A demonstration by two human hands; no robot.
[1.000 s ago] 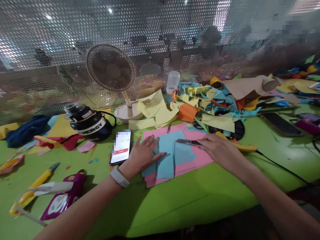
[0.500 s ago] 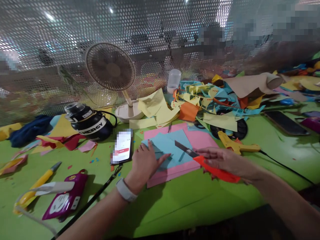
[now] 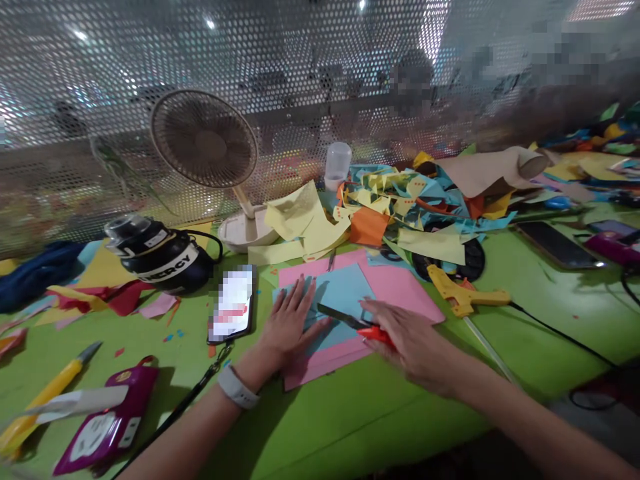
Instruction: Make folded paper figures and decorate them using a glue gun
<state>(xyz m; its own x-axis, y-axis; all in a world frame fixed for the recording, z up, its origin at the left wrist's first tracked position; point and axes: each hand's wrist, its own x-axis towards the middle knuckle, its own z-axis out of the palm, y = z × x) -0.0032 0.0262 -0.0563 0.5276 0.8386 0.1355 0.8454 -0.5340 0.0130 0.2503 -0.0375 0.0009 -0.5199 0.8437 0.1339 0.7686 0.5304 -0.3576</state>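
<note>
Blue paper (image 3: 345, 283), sheet, at the centre of the work: lies on pink paper (image 3: 400, 290), partly under the left hand, the cutter's blade over it.

Left hand (image 3: 287, 331): palm down at 8 o'clock on the sheets, fingers spread and fairly straight, pressing flat; grips nothing.

Cutter (image 3: 349, 319), red handle, dark blade: blade aimed to 10 o'clock, towards the left fingers. Whether its edge touches the paper is hard to tell.

Right hand (image 3: 413, 340): at 4 o'clock, fingers closed round the cutter's handle.

White phone (image 3: 243, 300), screen lit: at 9 o'clock, near the left hand, a dark strap (image 3: 193, 393) by its lower end.

Glue gun (image 3: 465, 297), yellow, one: at 3 o'clock, cord running off to 4.

Scraps (image 3: 370, 225), mixed colours, one heap: from 12 to 2 o'clock.

Clear jar (image 3: 339, 163): upright at 12, behind the heap's edge.

Fan (image 3: 210, 143), pale stand: at 11 o'clock.

Bottle (image 3: 173, 263), black, white band: leaning at 10 o'clock.

Purple case (image 3: 110, 417): at 8 o'clock, beside a yellow tool (image 3: 55, 387) with a grey tip.

Black phone (image 3: 557, 245): flat on the green table (image 3: 350, 427), between 2 and 3 o'clock.
</note>
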